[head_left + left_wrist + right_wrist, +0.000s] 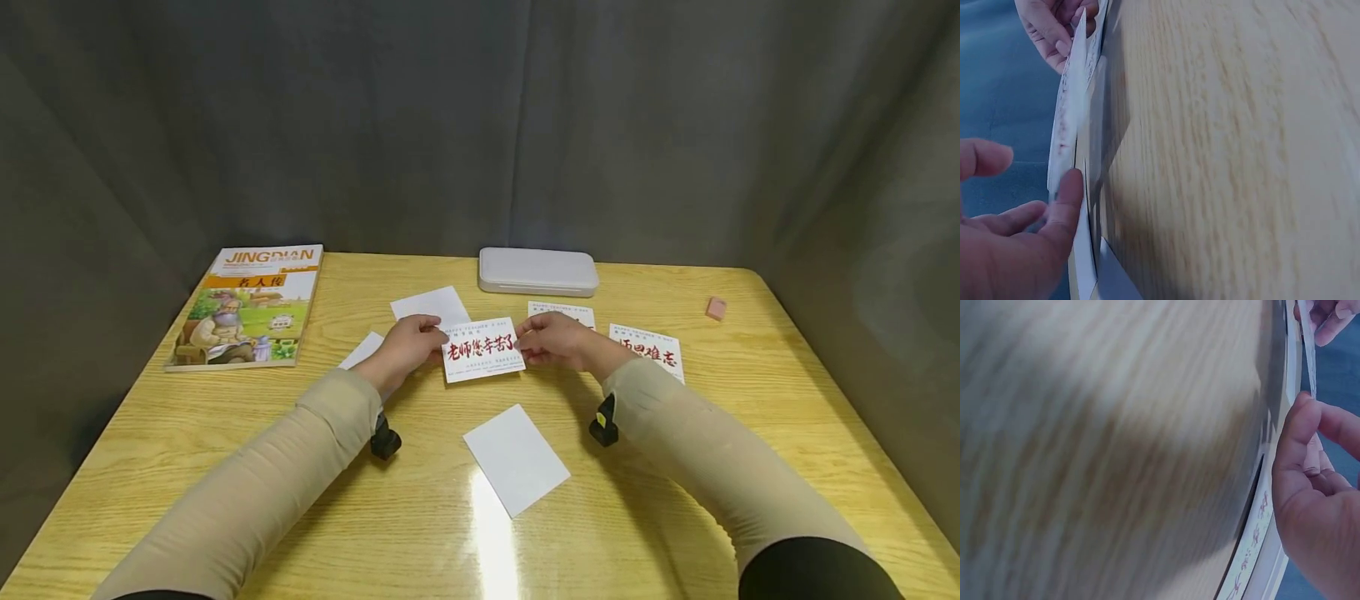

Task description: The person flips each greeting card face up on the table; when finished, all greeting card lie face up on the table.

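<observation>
A white greeting card [483,354] with large red Chinese characters is held up over the middle of the table, its printed face toward the head camera. My right hand [558,340] pinches its right edge between thumb and fingers. At the card's left edge is my left hand [405,348], fingers apart, with one fingertip [1071,187] right at the card in the left wrist view. Blank-faced cards lie behind [431,306], beside the left hand [363,350] and in front [517,460]. Two printed cards, one near the right hand [543,310] and one farther right [667,354], are partly covered.
A white case [537,272] stands at the table's back edge. On the left lies an illustrated book [255,312]; a small pink eraser-like block [716,308] sits at the far right. A dark curtain [420,125] hangs behind the wooden table [615,533].
</observation>
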{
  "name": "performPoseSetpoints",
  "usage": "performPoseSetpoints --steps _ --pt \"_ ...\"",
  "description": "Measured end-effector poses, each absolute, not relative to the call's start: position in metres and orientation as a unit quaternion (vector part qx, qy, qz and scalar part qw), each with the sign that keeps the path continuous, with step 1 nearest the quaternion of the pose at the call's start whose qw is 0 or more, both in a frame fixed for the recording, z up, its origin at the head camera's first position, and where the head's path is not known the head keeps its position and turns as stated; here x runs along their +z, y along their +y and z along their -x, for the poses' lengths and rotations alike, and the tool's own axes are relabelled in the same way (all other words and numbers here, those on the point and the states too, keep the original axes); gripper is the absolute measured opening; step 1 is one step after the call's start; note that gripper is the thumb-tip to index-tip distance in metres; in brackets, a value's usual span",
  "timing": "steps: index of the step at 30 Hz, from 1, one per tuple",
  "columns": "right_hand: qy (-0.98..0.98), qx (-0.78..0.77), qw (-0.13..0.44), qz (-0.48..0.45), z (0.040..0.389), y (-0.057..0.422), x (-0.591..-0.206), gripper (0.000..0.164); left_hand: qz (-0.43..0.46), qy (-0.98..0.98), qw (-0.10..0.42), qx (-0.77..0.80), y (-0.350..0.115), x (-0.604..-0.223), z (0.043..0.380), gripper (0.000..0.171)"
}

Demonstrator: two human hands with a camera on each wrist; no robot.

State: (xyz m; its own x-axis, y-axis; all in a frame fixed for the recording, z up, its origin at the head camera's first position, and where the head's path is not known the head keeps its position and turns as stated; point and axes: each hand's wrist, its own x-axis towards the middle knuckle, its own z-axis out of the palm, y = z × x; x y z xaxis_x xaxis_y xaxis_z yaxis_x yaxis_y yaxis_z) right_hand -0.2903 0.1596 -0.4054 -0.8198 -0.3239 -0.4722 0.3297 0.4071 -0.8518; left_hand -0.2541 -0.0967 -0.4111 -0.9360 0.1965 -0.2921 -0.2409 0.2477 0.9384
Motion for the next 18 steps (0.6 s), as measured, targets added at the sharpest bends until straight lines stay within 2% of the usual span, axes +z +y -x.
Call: performPoseSetpoints --steps 3,6,12,16,18 --pt "0.783 -0.541 0.305 -0.003 0.288 0.161 -0.407 0.021 -0.007 0.799 0.198 0.567 -0.096 -0.411 0.252 0.059" --pt "0.786 -0.538 0.304 -0.002 0.287 0.161 -0.409 0.017 -0.066 0.845 0.198 0.493 -0.093 -0.408 0.247 0.061" --pt "0.808 -0.512 0.291 0.012 0.285 0.161 -0.412 0.009 -0.247 0.908 0.154 0.301 -0.080 -0.404 0.235 0.051" --pt "0.833 -0.483 0.269 0.022 0.282 0.157 -0.414 0.006 -0.303 0.915 0.168 0.208 -0.074 -0.405 0.227 0.050" --pt "0.847 -0.465 0.257 0.025 0.280 0.154 -0.413 0.006 -0.318 0.915 0.173 0.177 -0.073 -0.407 0.226 0.043"
